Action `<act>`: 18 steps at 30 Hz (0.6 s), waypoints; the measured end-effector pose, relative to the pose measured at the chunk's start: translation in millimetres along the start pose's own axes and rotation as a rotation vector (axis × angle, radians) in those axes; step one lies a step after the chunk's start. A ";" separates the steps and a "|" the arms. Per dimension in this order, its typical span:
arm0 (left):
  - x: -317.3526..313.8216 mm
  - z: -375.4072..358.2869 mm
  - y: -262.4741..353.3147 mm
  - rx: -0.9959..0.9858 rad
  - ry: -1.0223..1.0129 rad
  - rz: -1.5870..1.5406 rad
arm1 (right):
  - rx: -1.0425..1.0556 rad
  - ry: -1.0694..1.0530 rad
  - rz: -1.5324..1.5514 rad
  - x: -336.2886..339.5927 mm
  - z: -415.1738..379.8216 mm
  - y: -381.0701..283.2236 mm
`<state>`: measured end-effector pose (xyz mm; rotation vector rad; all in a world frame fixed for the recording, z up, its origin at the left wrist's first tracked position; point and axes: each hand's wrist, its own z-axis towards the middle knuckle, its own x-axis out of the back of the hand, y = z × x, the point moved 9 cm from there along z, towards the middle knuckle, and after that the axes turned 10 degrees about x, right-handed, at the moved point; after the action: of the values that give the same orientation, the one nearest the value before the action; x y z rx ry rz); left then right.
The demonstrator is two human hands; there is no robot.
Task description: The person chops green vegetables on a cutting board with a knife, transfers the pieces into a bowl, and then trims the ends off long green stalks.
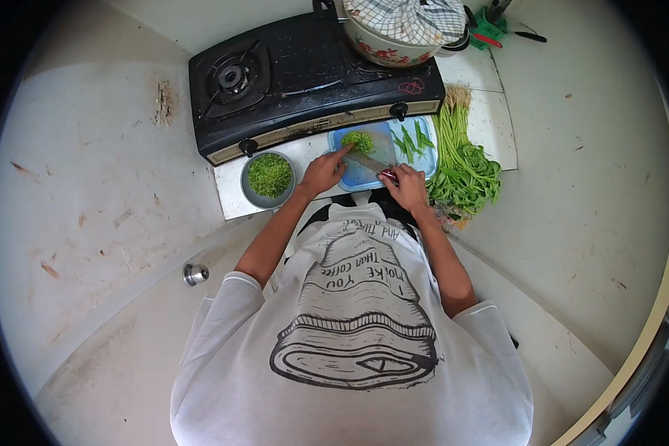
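Observation:
My right hand [407, 187] grips the dark red handle of a knife [367, 161], its blade lying low over a blue cutting board [357, 177]. My left hand [325, 172] has its index finger stretched out to the blade's tip, at the edge of a small heap of chopped greens [358, 141]; it holds nothing. On the right part of the board are a few cut green stalks [412, 141]. A grey bowl [246, 192] of finely chopped greens [270, 175] stands to the left of my left hand.
A large bunch of leafy greens [464, 160] lies right of the board. Behind is a black two-burner stove [297, 74], carrying a flowered pot [390, 53] under a checked cloth [409, 18]. Red rubber bands [411, 87] lie on it. A green basket [490, 30] sits at the back right.

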<state>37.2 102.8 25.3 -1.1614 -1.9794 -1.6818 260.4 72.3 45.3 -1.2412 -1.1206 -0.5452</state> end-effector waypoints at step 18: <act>-21.2 59.1 84.4 -0.112 0.130 -0.071 | -0.255 0.152 0.295 34.8 -89.7 110.1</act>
<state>128.0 148.5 52.7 -1.0009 -1.8893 -1.8749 399.6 29.6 32.2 -1.5278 -0.7386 -0.5581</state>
